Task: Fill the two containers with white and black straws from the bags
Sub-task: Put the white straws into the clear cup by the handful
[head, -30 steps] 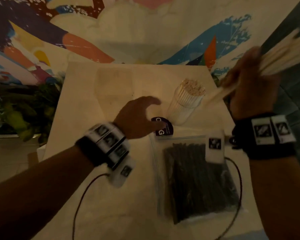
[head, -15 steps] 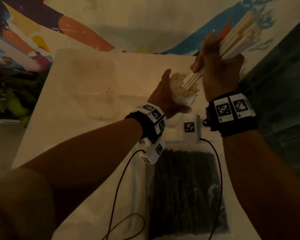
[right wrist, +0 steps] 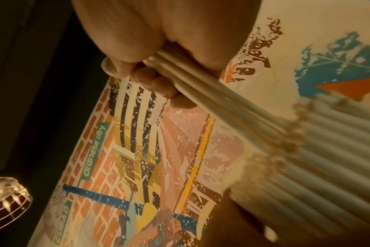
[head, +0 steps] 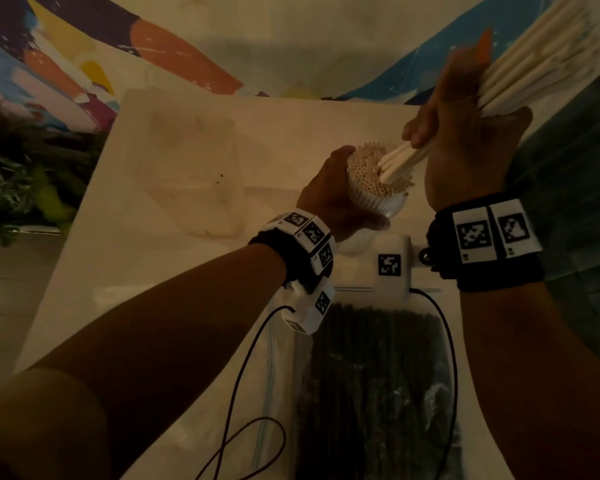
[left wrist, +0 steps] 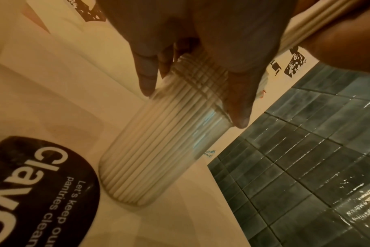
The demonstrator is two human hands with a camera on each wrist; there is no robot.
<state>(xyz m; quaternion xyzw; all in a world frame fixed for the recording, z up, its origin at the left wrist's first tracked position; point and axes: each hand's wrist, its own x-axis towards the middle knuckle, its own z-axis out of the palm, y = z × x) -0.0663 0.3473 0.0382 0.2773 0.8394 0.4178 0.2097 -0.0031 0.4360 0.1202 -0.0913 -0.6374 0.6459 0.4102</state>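
A clear glass container (head: 392, 206) (left wrist: 158, 138) packed with upright white straws (head: 371, 171) stands on the white table. My left hand (head: 336, 199) (left wrist: 192, 70) wraps around the upper part of the straws and the container's rim. My right hand (head: 465, 140) (right wrist: 158, 70) grips a bundle of white straws (head: 534, 64) (right wrist: 222, 103), held at a slant with its lower ends touching the packed straw tops. A clear zip bag of black straws (head: 378, 393) lies on the table near me. I see no second container.
An empty clear plastic bag (head: 187, 168) lies flat at the table's middle left. A round black label (left wrist: 32, 192) sits beside the container. Cables (head: 243, 410) trail from the wrist cameras. Dark tiled floor (left wrist: 306, 150) lies past the table's right edge; plants (head: 21, 181) stand at left.
My left hand moved from the table to the straws in the container and took hold. My right hand swung the white bundle in from the right until its ends met the straw tops.
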